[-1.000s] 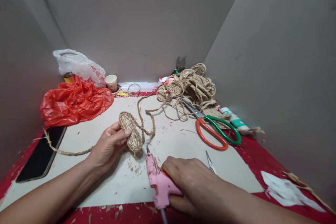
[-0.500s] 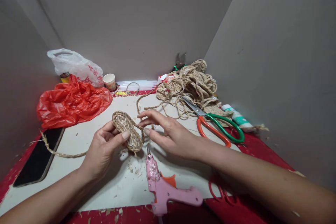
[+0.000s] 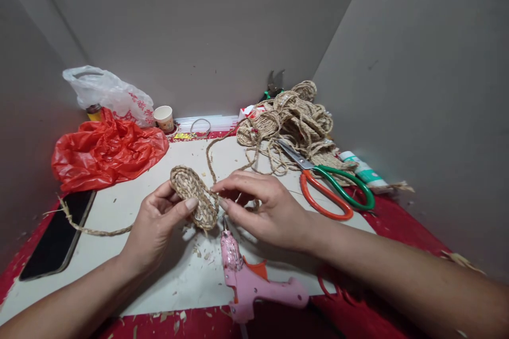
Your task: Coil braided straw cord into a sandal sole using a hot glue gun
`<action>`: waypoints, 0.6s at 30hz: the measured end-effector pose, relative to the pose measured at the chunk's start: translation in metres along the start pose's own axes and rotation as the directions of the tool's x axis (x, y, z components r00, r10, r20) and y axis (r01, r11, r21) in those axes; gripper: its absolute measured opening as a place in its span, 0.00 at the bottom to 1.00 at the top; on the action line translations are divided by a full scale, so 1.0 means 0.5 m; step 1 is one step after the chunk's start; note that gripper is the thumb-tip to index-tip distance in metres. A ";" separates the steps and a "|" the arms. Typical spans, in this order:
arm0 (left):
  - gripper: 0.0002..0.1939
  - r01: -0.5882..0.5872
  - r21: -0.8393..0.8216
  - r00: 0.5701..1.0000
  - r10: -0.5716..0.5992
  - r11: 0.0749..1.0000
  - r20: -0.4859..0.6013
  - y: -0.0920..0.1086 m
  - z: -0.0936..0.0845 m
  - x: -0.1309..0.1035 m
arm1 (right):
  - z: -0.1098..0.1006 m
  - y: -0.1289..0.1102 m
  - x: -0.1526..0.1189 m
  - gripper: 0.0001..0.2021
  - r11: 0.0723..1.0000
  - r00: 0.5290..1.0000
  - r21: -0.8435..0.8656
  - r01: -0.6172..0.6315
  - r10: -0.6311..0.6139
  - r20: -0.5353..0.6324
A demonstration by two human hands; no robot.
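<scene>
An oval coil of braided straw rope (image 3: 193,196) is tilted up in my left hand (image 3: 159,220), the thumb on its face and the fingers behind. My right hand (image 3: 264,209) pinches the straw rope at the coil's right edge between thumb and fingers. From there the loose rope (image 3: 210,161) runs back toward the heap of rope. Another rope end (image 3: 95,232) sticks out to the left behind my left wrist. Just below my right fingertips lies a pink glue gun (image 3: 246,280), its metal nozzle close under the coil.
Large scissors (image 3: 324,183) with green and orange handles lie right, beside a heap of straw rope (image 3: 296,122). A red plastic bag (image 3: 109,151), a phone (image 3: 58,238) and a paper cup (image 3: 163,118) are left. Clear glue sticks (image 3: 210,124) lie at the back; straw scraps litter the board (image 3: 159,291).
My right fingers have closed in on the rope at the coil's edge, drawing it nearer the coil. My left hand holds the coil nearly as before. The view has shifted slightly.
</scene>
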State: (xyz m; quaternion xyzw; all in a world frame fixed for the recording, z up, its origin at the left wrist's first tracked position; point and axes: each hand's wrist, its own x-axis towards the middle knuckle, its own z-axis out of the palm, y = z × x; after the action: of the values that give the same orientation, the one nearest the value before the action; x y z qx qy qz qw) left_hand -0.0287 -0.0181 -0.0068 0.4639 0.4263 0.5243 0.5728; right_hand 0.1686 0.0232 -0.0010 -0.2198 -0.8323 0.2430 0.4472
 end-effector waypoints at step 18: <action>0.10 0.099 -0.036 0.994 -0.100 0.994 -0.042 -0.009 0.010 0.000 | 0.014 0.010 -0.022 0.09 0.968 0.977 -0.130 0.213 -0.211 0.026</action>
State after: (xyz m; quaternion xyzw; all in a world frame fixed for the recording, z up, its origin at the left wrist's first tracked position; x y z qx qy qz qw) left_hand -0.0231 -0.0189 -0.0101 0.4207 0.4524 0.5123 0.5965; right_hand 0.1689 0.0191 -0.0145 -0.1573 -0.8678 0.1394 0.4503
